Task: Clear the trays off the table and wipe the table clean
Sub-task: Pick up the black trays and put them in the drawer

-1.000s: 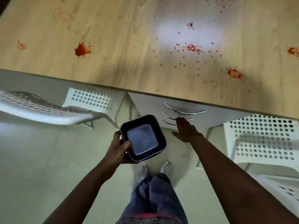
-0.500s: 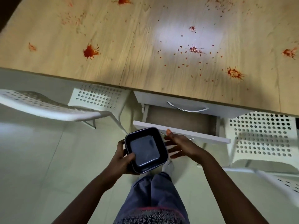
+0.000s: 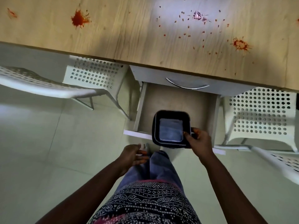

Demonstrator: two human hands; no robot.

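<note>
Hanging over the open drawer, a small square tray [image 3: 171, 127] with dark walls, rounded corners and a pale grey floor was held level, its hollow facing up. A doubled line along its near rim suggested more than one tray nested together, though that could not be told for sure. It looked rigid and light, probably thin metal or hard plastic (one hand carried it by a single edge without any visible sag), and its smooth glossy walls would likely be slippery, so the sensible place to take hold seemed to be the rim, thumb inside and fingers under the lip.

That was how the right hand [image 3: 198, 139] had it: the thumb lay over the right rim onto the inner wall, and the fingers curled around the outside of the same edge. The tray reached leftward and away from that hand, its near side crossing the white drawer front [image 3: 137, 135].

The left hand [image 3: 131, 155] hung well apart from the tray, lower and to the left, near the person's leg, fingers loosely spread and holding nothing.

Inside, the drawer [image 3: 176, 101] showed a bare brownish floor. Above it ran the wooden table [image 3: 129, 34], spattered with red sauce stains [image 3: 79, 19] and not yet wiped. White perforated chairs [image 3: 260, 113] stood at both sides.
</note>
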